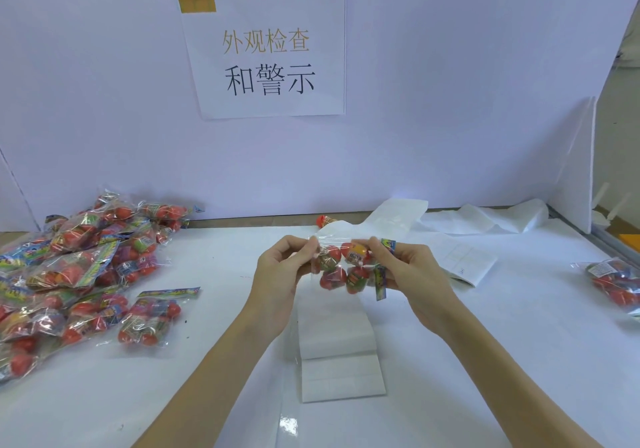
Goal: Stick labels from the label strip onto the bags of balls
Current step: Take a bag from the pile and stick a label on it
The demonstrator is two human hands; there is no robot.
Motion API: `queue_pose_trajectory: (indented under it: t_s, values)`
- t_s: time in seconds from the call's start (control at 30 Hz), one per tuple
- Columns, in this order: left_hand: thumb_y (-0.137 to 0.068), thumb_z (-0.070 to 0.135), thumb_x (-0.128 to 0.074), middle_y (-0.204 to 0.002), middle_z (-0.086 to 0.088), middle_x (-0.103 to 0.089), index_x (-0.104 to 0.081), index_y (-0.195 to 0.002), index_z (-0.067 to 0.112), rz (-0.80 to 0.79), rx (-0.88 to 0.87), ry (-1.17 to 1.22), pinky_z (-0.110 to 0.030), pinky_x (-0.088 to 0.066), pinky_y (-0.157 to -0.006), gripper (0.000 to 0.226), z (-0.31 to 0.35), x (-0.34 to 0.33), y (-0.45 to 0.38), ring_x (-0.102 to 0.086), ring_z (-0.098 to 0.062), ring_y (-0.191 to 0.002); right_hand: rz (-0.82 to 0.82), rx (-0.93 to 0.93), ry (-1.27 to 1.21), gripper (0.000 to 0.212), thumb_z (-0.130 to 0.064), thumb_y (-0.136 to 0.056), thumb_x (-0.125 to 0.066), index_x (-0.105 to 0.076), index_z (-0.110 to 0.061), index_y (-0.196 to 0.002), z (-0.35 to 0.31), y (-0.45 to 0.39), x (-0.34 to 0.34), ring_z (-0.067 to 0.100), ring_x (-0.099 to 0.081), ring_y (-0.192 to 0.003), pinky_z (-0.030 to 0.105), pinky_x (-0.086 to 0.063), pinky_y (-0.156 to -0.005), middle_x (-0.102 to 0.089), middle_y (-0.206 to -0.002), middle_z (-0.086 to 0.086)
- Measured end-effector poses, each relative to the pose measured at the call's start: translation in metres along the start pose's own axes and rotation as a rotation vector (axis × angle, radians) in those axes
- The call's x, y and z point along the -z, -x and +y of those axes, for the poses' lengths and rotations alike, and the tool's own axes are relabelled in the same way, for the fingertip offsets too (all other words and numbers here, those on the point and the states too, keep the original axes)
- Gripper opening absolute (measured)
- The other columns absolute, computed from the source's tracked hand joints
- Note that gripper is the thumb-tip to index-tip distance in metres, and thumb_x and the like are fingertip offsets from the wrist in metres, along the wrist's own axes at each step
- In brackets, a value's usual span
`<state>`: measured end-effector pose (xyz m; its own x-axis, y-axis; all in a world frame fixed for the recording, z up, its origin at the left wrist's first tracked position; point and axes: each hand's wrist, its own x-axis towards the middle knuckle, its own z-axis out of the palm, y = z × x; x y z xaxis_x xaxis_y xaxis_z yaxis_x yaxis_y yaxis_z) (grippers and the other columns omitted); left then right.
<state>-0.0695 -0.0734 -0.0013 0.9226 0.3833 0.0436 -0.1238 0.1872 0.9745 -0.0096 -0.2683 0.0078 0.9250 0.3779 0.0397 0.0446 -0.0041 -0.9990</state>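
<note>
While the left hand (277, 267) and right hand (412, 271) pinch one bag of balls (346, 267) aloft, labelling awaits: a label from the label strip (341, 375) at 6 o'clock comes next.

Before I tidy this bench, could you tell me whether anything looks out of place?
One small red and yellow item lies alone at the table's far edge by the backboard, apart from the pile of bags on the left. Nothing looks spilled or torn.
</note>
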Motion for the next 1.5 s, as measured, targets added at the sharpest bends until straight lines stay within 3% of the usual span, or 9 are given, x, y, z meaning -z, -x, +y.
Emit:
queue_pose_trajectory:
  t_s: [0.17,0.4,0.53,0.67,0.83,1.0,1.2,1.37,1.5]
  values:
    - [-0.102,0.015,-0.064,-0.091,-0.015,-0.075,-0.067,-0.095,-0.002,0.121,-0.017,0.103,-0.031,-0.061,-0.086,0.019,0.002,0.006,-0.004,-0.074,-0.021,-0.081,-0.192,-0.068,-0.139,0.038,-0.036,-0.099,-0.067,-0.066,-0.013,-0.13,-0.001,0.002,0.003,0.034,-0.077,-0.103,0.043,-0.064,-0.09,-0.079,-0.112,0.013]
    - [-0.098,0.006,-0.067,-0.095,-0.019,-0.075,-0.063,-0.095,0.0,-0.026,0.07,0.179,-0.025,-0.06,-0.08,0.008,0.001,0.005,-0.005,-0.077,-0.025,-0.088,-0.241,-0.055,-0.337,0.053,-0.025,-0.09,-0.078,-0.056,-0.003,-0.133,0.0,0.003,-0.002,0.039,-0.073,-0.112,0.044,-0.062,-0.092,-0.075,-0.118,0.023]
    - [-0.085,0.009,-0.077,-0.108,-0.023,-0.073,-0.051,-0.13,0.014,-0.214,0.055,0.144,-0.036,-0.06,-0.08,0.052,0.001,0.004,-0.002,-0.073,-0.032,-0.092,-0.113,-0.067,-0.319,0.041,-0.017,-0.095,-0.073,-0.058,0.003,-0.127,0.0,0.001,-0.003,0.041,-0.076,-0.1,0.038,-0.064,-0.086,-0.077,-0.107,0.023]
    - [-0.098,0.019,-0.072,-0.108,-0.017,-0.073,-0.048,-0.143,0.045,-0.383,-0.039,-0.114,-0.035,-0.057,-0.072,0.057,0.001,0.003,0.003,-0.069,-0.024,-0.08,-0.204,-0.071,-0.142,0.036,-0.028,-0.1,-0.068,-0.064,-0.003,-0.126,0.002,0.004,-0.005,0.038,-0.078,-0.095,0.035,-0.063,-0.083,-0.079,-0.103,0.019]
    - [-0.107,0.005,-0.053,-0.104,-0.007,-0.076,-0.072,-0.119,0.022,-0.174,-0.162,-0.231,-0.034,-0.054,-0.066,0.028,-0.003,0.004,0.002,-0.066,-0.031,-0.08,-0.385,-0.127,0.093,0.069,-0.065,-0.092,-0.067,-0.047,-0.025,-0.144,0.003,0.005,0.0,0.021,-0.074,-0.112,0.037,-0.054,-0.102,-0.079,-0.117,0.003]
    - [-0.103,-0.001,-0.057,-0.1,0.003,-0.076,-0.08,-0.102,0.015,-0.052,-0.204,-0.263,-0.035,-0.06,-0.071,0.028,-0.003,0.008,-0.002,-0.069,-0.021,-0.079,-0.712,-0.094,0.686,0.08,-0.042,-0.083,-0.086,-0.041,-0.045,-0.149,0.005,0.01,0.012,-0.02,-0.043,-0.133,0.02,-0.037,-0.111,-0.055,-0.14,-0.04]
    - [-0.1,-0.001,-0.058,-0.117,-0.009,-0.061,-0.081,-0.096,0.019,-0.052,-0.179,-0.363,-0.018,-0.053,-0.073,0.031,-0.001,0.005,-0.002,-0.071,-0.013,-0.084,-0.404,0.074,0.529,0.014,-0.026,-0.096,-0.075,-0.064,-0.024,-0.105,0.008,0.003,0.009,0.017,-0.071,-0.097,0.039,-0.054,-0.092,-0.079,-0.1,-0.011]
    - [-0.08,0.053,-0.077,-0.118,0.005,-0.053,-0.08,-0.097,0.03,-0.143,-0.126,-0.466,-0.011,-0.05,-0.075,0.029,0.0,0.002,0.002,-0.062,-0.005,-0.096,-0.154,0.158,0.405,0.006,-0.024,-0.101,-0.069,-0.073,-0.02,-0.097,0.008,-0.002,0.008,0.018,-0.07,-0.08,0.021,-0.049,-0.068,-0.077,-0.086,-0.012]
    - [-0.083,0.039,-0.084,-0.123,0.011,-0.057,-0.08,-0.107,0.027,-0.17,-0.105,-0.463,-0.017,-0.054,-0.073,0.028,-0.001,0.001,0.001,-0.067,-0.006,-0.094,-0.111,0.165,0.386,0.012,-0.022,-0.102,-0.066,-0.074,-0.016,-0.095,0.008,-0.005,0.008,0.023,-0.072,-0.089,0.023,-0.052,-0.072,-0.079,-0.089,-0.002]
